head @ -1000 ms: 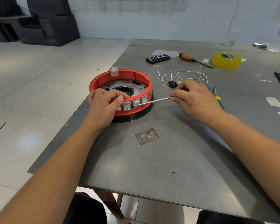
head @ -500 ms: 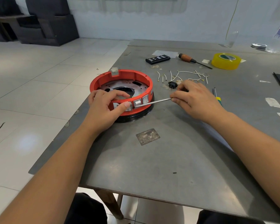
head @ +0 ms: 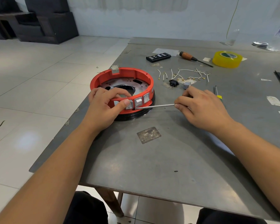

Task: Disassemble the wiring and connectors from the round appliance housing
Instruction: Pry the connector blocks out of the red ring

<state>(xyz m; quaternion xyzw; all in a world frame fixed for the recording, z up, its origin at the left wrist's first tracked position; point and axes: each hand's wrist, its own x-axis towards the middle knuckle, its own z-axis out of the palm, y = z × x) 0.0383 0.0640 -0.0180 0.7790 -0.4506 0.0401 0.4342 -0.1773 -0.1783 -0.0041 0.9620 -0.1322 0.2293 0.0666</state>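
Grey metal surface fills most of what I see, its left edge running along the tiled floor. Near that left edge sits the round red housing, open side up on a black base ring, with a metal plate inside it. My left hand grips the housing's near wall: the fingers curl over the rim to the inside, and my thumb presses on the outside against the leftmost of three silver rocker switches set in that wall. My right hand rests on the surface just right of the housing, fingers curled and pinching a thin metal rod. The rod lies almost level, and its tip touches the housing at the lower edge of the middle switch.

Toward the far edge lie a roll of yellow tape, a screwdriver with a wooden handle and a black remote-like block. Between those and my right hand, a scatter of short white wires with small brass ends is spread out. Just beside them sit a black socket connector and a small grey switch block. A second screwdriver with a yellow-green handle lies beyond my right hand, partly hidden by it. A dull square patch marks the surface in front of the housing.
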